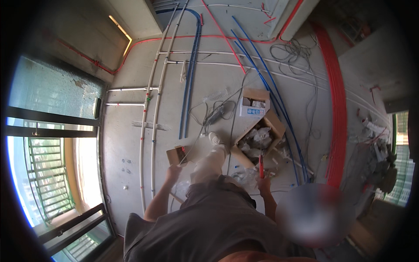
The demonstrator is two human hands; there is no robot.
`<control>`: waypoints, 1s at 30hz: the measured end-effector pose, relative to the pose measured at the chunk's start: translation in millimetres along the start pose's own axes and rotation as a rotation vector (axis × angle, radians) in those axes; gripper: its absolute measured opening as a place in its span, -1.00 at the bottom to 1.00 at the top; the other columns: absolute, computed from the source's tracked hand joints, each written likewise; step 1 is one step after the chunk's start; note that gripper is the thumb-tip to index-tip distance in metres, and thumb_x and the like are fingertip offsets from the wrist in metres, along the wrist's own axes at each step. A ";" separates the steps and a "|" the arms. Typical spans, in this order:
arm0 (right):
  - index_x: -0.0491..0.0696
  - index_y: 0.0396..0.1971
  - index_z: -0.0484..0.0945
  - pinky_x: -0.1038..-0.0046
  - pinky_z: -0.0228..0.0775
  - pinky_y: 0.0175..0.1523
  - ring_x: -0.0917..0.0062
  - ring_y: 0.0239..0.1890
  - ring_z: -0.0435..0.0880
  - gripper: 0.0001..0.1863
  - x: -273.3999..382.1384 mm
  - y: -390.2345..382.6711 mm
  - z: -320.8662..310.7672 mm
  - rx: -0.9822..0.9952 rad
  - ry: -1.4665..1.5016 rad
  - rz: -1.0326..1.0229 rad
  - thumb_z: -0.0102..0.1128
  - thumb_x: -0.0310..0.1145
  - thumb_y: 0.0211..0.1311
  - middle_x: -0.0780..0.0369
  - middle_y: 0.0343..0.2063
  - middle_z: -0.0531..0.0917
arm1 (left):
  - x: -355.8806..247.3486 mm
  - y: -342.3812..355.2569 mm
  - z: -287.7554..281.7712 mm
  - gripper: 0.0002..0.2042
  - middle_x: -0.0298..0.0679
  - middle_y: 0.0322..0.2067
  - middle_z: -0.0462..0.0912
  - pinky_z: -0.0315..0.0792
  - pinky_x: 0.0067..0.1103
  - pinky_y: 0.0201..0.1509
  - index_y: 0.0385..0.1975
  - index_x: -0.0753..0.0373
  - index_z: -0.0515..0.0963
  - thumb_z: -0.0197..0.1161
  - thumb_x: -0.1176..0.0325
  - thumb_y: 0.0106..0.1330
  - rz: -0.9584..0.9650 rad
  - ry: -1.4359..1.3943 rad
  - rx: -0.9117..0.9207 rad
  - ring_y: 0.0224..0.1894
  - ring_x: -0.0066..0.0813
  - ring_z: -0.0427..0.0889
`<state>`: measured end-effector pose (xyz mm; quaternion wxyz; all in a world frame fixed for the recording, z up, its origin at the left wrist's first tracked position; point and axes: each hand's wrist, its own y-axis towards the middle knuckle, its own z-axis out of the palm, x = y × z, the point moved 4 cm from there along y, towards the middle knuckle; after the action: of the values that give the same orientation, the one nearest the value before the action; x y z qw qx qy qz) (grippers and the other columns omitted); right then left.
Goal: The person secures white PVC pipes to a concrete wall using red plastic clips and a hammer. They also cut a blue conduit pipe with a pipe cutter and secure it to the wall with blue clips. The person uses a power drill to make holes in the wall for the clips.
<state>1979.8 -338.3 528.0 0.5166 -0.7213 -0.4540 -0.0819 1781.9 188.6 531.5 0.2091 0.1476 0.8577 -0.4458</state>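
Gripping a red tool [261, 167] lengthwise toward the large carton [275, 125], my right hand [264, 184] is lying nearer; left hand [173, 173], grip unclear.

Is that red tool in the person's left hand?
No, the red tool is in the right hand, beside the open cardboard box full of plastic bags.
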 end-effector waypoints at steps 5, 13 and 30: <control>-0.09 -0.45 0.54 0.37 0.24 -0.66 0.56 -0.74 0.45 -0.81 -16.7 90.6 -54.3 -0.145 -0.183 0.115 0.36 -0.34 0.20 0.35 -0.71 0.44 | 88.1 36.2 -66.1 -0.73 -0.18 -0.65 0.54 0.45 -0.34 -0.60 -0.51 0.25 0.54 0.30 0.23 0.38 -0.632 -0.332 -0.136 -0.64 -0.33 0.56; -0.19 -0.47 0.65 0.24 0.40 -0.48 0.39 -0.59 0.60 -0.55 137.0 179.9 -100.2 -0.337 -0.037 0.333 0.50 -0.05 0.18 0.23 -0.62 0.58 | -92.0 104.2 -56.5 -0.78 -0.23 -0.52 0.62 0.46 -0.47 -0.56 -0.19 0.30 0.56 0.30 0.25 0.44 -0.357 -0.434 -0.070 -0.59 -0.45 0.60; -0.27 0.06 0.48 0.26 0.52 -0.22 0.30 -0.28 0.67 -0.46 608.7 749.7 102.5 0.425 -0.413 0.119 0.42 -0.32 0.13 0.12 -0.22 0.65 | -403.0 264.5 -52.5 -0.79 -0.26 -0.50 0.66 0.46 -0.54 -0.53 -0.34 0.26 0.58 0.34 0.24 0.41 -0.844 -0.376 -0.087 -0.54 -0.51 0.62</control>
<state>2847.9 52.3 336.2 0.5567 -0.6238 -0.5132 0.1939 2236.5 352.9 570.1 0.1672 -0.3066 0.8080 -0.4745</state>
